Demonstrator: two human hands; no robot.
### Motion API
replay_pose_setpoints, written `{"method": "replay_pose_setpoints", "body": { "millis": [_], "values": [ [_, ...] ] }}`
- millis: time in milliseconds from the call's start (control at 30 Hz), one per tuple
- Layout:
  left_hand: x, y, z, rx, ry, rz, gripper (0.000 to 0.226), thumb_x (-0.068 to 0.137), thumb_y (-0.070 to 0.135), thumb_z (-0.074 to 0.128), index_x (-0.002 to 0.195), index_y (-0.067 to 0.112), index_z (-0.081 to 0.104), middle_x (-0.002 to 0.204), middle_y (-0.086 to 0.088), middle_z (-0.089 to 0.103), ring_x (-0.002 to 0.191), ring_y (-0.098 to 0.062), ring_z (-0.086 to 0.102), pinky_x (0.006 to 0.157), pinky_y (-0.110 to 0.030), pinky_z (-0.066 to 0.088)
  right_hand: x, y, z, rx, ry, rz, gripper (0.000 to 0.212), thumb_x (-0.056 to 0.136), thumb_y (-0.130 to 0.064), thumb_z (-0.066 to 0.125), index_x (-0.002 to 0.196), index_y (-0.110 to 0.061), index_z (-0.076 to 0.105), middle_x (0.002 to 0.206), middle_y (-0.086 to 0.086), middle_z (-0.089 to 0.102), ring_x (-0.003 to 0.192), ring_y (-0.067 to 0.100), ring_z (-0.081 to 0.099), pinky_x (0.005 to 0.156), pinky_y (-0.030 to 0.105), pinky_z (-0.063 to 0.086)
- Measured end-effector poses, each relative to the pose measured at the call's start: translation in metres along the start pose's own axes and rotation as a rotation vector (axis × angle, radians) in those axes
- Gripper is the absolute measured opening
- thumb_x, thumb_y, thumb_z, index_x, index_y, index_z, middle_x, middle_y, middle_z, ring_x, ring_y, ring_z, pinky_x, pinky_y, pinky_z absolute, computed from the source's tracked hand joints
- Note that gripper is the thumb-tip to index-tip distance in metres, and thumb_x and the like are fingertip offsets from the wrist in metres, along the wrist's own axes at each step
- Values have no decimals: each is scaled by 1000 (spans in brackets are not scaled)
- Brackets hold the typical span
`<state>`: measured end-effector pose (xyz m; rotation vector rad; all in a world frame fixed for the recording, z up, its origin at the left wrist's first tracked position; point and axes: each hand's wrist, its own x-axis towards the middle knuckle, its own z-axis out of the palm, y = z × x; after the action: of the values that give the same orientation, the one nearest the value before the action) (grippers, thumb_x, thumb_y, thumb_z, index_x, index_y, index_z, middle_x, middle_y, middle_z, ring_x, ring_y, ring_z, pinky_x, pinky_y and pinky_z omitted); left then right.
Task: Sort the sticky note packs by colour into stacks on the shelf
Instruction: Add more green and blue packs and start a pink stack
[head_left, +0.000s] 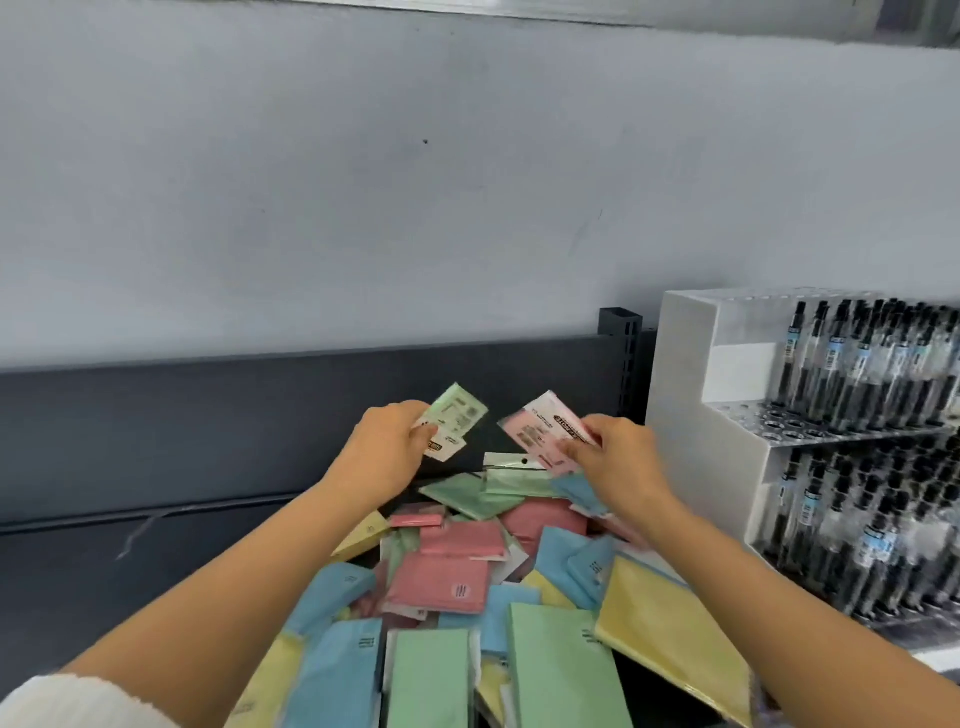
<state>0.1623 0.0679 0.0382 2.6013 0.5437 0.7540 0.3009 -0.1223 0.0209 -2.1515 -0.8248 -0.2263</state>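
I am pinching a green pack (453, 415) in my left hand (387, 451) and a pink pack (543, 431) in my right hand (618, 457) at mid-frame. Next, I judge, each needs its own stack beyond the pile (467, 582).

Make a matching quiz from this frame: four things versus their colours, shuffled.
Things:
1. left pack, held by left hand
2. right pack, held by right hand
3. pen rack
4. shelf back

Colours:
a. white
b. pink
c. dark grey
d. green

Pairs: 1-d, 2-b, 3-a, 4-c
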Motion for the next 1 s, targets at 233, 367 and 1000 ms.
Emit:
{"method": "replay_pose_setpoints", "body": {
  "millis": [233, 367, 1000],
  "values": [
    [-58, -6, -23, -283, 44, -202, 21, 96, 18, 50, 78, 24, 57, 88, 2, 67, 73, 1, 64, 60, -13, 53, -19, -22, 12, 21, -60, -116, 15, 88, -29, 61, 94, -16, 67, 97, 2, 71, 69, 14, 58, 49, 20, 34],
    [-95, -14, -33, -112, 93, -251, 15, 96, 23, 49, 93, 17, 62, 86, -8, 67, 69, -16, 65, 64, -28, 52, -36, -36, 25, 73, -163, -217, 11, 89, -26, 60, 94, -18, 67, 97, 1, 71, 74, 16, 61, 54, 24, 45],
    [-221, -62, -89, 121, 316, -231, 23, 94, 12, 53, 110, 22, 66, 71, 3, 64, 55, -7, 49, 53, -14, 37, -80, -109, 71, 66, -286, -469, 15, 93, -25, 54, 101, -17, 64, 93, 0, 68, 75, 18, 56, 62, 30, 44]
  ]
}}
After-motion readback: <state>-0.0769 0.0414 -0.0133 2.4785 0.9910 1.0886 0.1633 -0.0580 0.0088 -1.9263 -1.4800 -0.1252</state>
